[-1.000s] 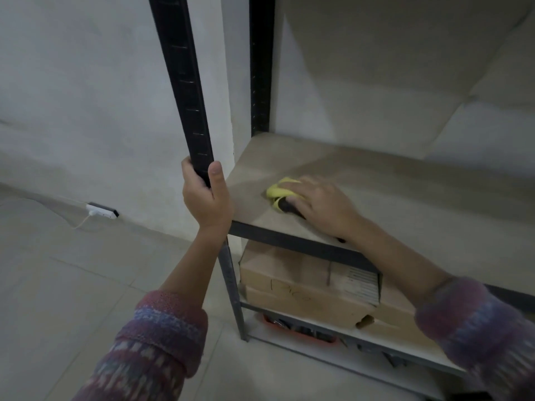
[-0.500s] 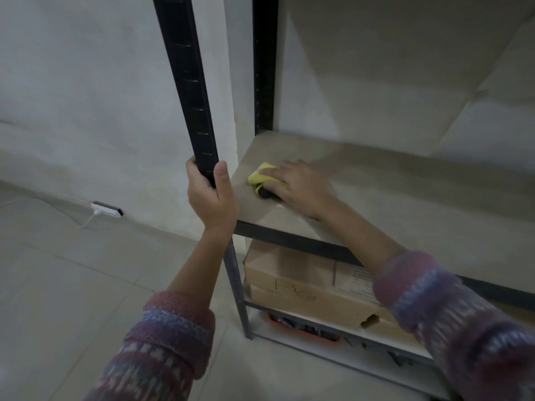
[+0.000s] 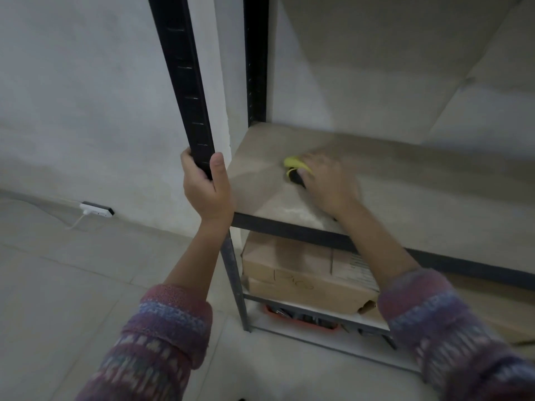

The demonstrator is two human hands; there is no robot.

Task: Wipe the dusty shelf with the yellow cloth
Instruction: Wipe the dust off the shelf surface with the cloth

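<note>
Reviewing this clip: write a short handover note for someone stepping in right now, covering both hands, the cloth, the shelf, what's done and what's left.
Left hand: wrapped around the black metal upright post, steadying.
Right hand: pressing the crumpled yellow cloth flat on the beige wooden shelf board, near its left end.
Done: wiping under way at the left end; how clean it is cannot be judged.
Left: the board stretching right, and the back edge.

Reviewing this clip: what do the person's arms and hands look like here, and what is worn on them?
Both hands, left hand and right hand, are bare: no gloves, and no rings or watch that I can make out. Both forearms are uncovered, with the knitted sleeves pushed back. The left sleeve and right sleeve share a banded pink, purple and blue pattern with a thick rolled cuff.
</note>
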